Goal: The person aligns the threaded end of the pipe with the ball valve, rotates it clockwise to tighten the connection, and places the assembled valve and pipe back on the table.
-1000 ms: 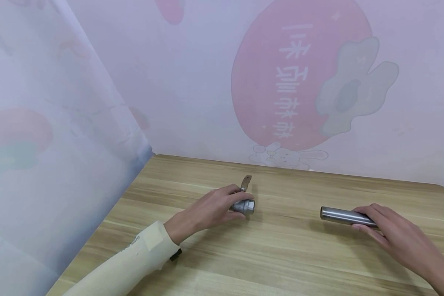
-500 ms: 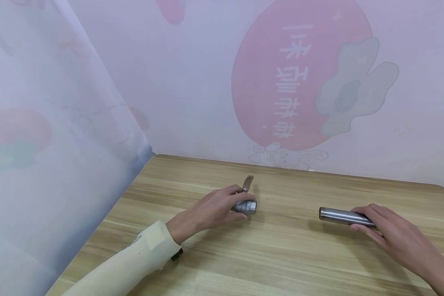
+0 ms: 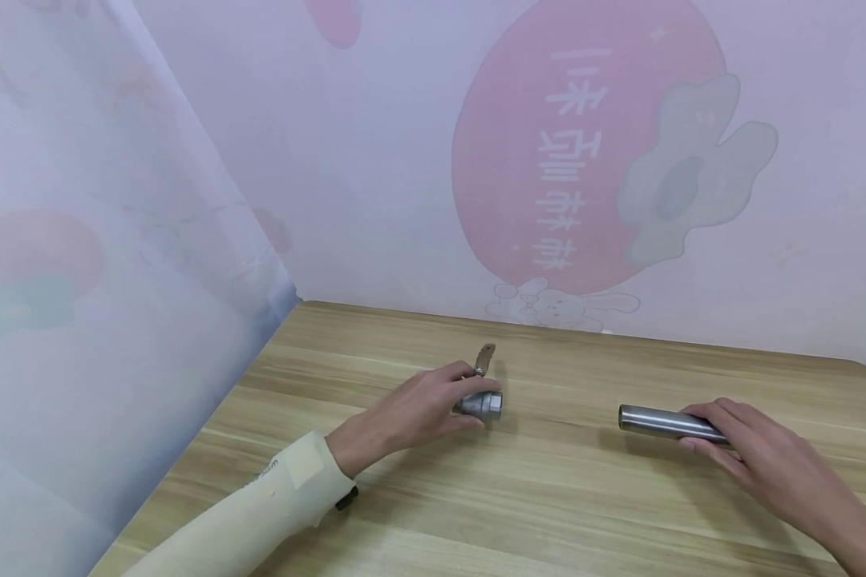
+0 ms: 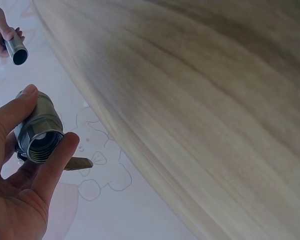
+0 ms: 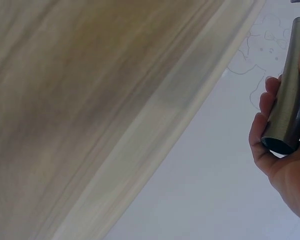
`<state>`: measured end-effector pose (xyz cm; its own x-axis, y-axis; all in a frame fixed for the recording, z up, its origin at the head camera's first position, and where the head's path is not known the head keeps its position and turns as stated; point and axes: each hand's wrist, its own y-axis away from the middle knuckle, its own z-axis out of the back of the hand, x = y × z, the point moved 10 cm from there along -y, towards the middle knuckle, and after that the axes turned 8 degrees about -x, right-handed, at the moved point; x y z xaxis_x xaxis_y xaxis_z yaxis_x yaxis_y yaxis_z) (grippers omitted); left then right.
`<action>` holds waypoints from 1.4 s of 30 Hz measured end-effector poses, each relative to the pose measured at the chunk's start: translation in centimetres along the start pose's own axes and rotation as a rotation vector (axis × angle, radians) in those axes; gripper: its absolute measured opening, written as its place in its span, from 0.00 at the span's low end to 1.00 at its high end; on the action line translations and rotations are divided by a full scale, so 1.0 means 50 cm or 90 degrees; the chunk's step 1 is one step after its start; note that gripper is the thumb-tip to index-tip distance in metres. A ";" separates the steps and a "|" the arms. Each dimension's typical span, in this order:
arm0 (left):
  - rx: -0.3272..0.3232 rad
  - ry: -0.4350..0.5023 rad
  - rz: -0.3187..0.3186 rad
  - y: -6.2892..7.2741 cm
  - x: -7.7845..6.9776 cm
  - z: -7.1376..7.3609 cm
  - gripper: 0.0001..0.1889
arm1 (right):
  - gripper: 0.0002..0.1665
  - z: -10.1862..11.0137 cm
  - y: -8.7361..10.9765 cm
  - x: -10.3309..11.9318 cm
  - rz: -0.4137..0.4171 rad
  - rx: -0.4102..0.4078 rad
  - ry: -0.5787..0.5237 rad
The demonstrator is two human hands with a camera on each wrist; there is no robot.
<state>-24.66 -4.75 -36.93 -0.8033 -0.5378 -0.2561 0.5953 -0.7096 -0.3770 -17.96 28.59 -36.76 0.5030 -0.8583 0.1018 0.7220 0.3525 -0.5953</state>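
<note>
My left hand (image 3: 422, 405) grips a grey metal ball valve (image 3: 485, 405) above the table, left of centre in the head view. The valve's brownish lever (image 3: 485, 358) sticks up past the fingers toward the back. In the left wrist view, thumb and fingers curl round the valve body (image 4: 44, 117), and its threaded opening shows. At the right, my right hand (image 3: 768, 453) holds a shiny steel pipe (image 3: 667, 422) lengthwise, its open end pointing left toward the valve. Fingers wrap the pipe (image 5: 289, 95) in the right wrist view. A gap separates pipe and valve.
Beneath both hands lies a wood-grain table (image 3: 520, 497) with a rounded back right corner. Printed cloth (image 3: 375, 176) hangs right behind it, and another cloth (image 3: 58, 385) runs along the left side.
The pipe and right hand have shifted slightly left. My left hand with the valve has moved slightly right, so the gap between the two is a little narrower.
</note>
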 end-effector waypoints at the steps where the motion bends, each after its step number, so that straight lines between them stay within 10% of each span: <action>1: 0.000 -0.001 0.000 0.000 -0.001 0.000 0.27 | 0.24 0.000 0.000 0.001 0.002 -0.002 -0.003; 42: 0.003 0.007 0.001 -0.008 -0.019 -0.004 0.27 | 0.26 0.002 -0.005 0.025 0.016 -0.017 -0.002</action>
<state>-24.14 -3.87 -36.74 -0.8021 -0.5344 -0.2665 0.5971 -0.7107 -0.3721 -17.46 27.47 -36.42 0.5226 -0.8480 0.0885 0.6962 0.3645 -0.6185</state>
